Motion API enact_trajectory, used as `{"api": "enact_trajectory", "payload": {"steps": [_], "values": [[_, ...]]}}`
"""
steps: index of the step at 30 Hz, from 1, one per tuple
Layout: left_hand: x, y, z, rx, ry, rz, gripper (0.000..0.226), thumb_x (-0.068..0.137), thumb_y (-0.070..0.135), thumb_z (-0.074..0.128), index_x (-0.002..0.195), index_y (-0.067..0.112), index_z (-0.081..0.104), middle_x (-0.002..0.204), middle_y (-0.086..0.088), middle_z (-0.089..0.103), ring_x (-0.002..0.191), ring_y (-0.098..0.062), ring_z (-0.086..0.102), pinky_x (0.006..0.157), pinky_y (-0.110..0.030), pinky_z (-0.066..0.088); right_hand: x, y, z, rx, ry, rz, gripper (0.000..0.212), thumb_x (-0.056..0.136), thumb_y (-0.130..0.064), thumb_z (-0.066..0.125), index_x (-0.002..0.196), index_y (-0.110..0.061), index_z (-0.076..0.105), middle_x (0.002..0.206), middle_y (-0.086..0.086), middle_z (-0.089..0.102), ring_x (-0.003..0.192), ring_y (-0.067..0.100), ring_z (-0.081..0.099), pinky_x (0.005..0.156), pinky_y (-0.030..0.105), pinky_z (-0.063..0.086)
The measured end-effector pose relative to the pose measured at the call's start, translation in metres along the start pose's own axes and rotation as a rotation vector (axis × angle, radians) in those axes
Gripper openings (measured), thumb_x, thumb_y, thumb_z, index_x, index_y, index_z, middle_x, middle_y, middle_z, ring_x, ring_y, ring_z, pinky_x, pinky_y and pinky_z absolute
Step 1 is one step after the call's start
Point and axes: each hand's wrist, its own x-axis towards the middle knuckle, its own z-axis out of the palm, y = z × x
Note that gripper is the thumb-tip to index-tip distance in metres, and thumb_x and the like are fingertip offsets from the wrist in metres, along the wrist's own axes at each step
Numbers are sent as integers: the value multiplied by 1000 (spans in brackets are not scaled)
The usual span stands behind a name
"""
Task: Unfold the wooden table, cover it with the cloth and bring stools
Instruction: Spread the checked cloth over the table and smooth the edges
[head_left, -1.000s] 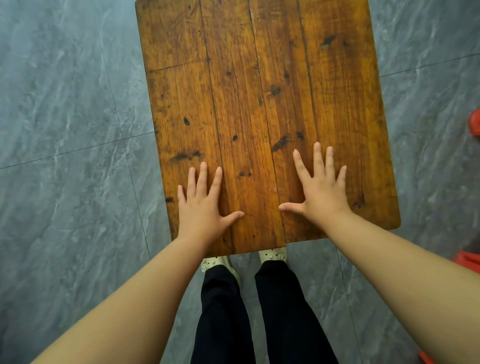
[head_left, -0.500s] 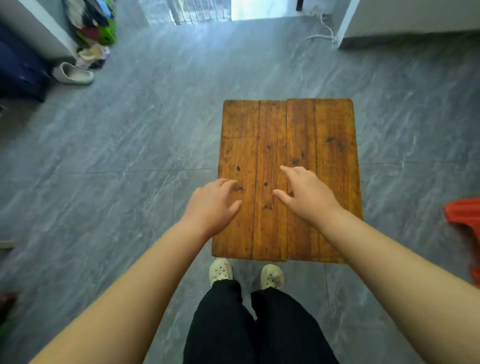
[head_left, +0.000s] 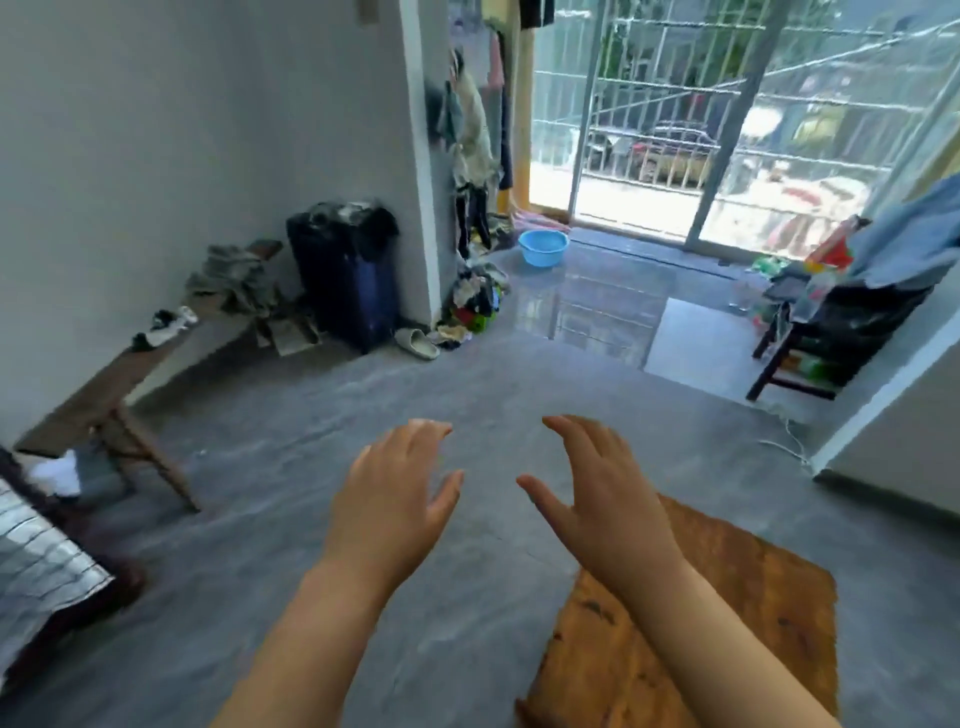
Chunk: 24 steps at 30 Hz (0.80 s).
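The wooden table (head_left: 769, 613) stands unfolded at the lower right, its brown plank top partly hidden by my right forearm. My left hand (head_left: 395, 499) hovers in the air over the grey floor, left of the table, fingers relaxed and holding nothing. My right hand (head_left: 597, 493) is raised above the table's far left corner, fingers loosely spread and empty. No cloth lies on the table top. No stool is in sight.
A long wooden bench (head_left: 119, 384) with piled clothes runs along the left wall. A dark suitcase (head_left: 345, 275) stands by the wall corner, slippers and clothes beside it. A blue basin (head_left: 543, 248) sits near the barred balcony door. A cluttered dark chair (head_left: 831, 332) stands at right.
Both hands have lifted off the table top and now hover in the air. The view has swung up from the table to the room, leaving the table at the lower right.
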Motion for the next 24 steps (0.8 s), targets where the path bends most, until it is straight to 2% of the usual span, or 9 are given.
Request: {"api": "enact_trajectory", "payload": {"steps": [3,9,11,13,19,22,24], "values": [[-23,-65,-59,72,68,-78,51,82,45,39,120,15,56,116,-3,61,103,-24,61,82,-37,49,28,-87,23,59,-45,-112,61,87,-49,55,137,-17,41,138,2,44,127,20,39,104,32,33],[-108,-219,-170,178,172,-292,50,85,44,41,124,15,53,121,-1,58,107,-22,58,84,-37,48,53,-284,104,170,-116,-354,63,86,-50,54,139,-19,37,141,-3,42,131,15,37,105,30,33],[-142,-266,-200,228,178,-373,49,89,44,41,130,18,47,127,3,52,114,-18,52,91,-34,44,53,-348,132,221,-168,-423,64,87,-50,52,141,-23,33,144,-7,37,133,11,31,106,26,29],[-173,-310,-220,262,171,-462,49,93,43,40,138,23,36,137,8,41,124,-13,41,101,-28,33,50,-401,162,271,-227,-480,63,89,-50,50,143,-25,29,146,-10,33,135,8,27,106,23,26],[-229,-394,-238,243,184,-613,49,94,42,39,139,24,33,138,9,40,125,-12,38,104,-28,30,49,-494,233,248,-366,-590,61,90,-46,50,142,-22,30,145,-7,35,135,11,29,107,22,25],[-238,-429,-233,245,161,-651,52,90,45,32,137,23,38,134,8,45,122,-15,44,99,-31,35,63,-522,265,252,-415,-580,57,91,-43,50,141,-22,31,144,-7,37,134,11,30,105,23,27],[-238,-455,-229,239,134,-673,50,90,42,38,137,24,39,131,9,46,120,-15,46,97,-32,36,76,-538,290,252,-444,-584,56,91,-42,51,141,-22,33,142,-7,38,132,12,32,103,24,29]]}}
